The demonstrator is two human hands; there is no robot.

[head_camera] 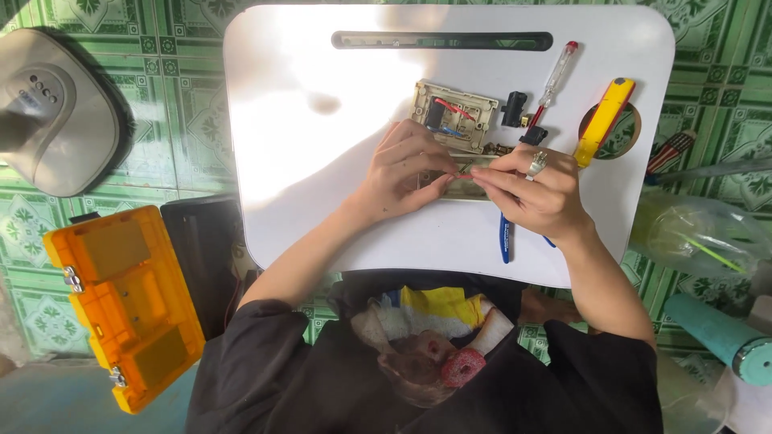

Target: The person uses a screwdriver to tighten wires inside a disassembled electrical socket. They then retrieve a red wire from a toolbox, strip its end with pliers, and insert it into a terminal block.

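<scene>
1. On a white table (322, 201) over green floor tiles, both hands meet at the middle.
2. Left hand (404, 170) pinches a thin red wire (465, 169), its grip closed on the end, steadying it.
3. Right hand (537, 195), wearing a ring, clamps a beige plate (458, 190) flat against the table so it cannot slide.
4. Just behind lies an opened switch box (454, 115), wiring up.
5. Screwdriver (555, 76) and yellow knife (603, 120) rest within reach, right.
6. An orange case (121, 301) sits on the floor, left.

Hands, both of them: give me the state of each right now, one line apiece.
Left hand: fingers pinched shut on a thin red wire over the beige switch plate.
Right hand: fingertips pinched at the same red wire, pressing on the plate.
</scene>
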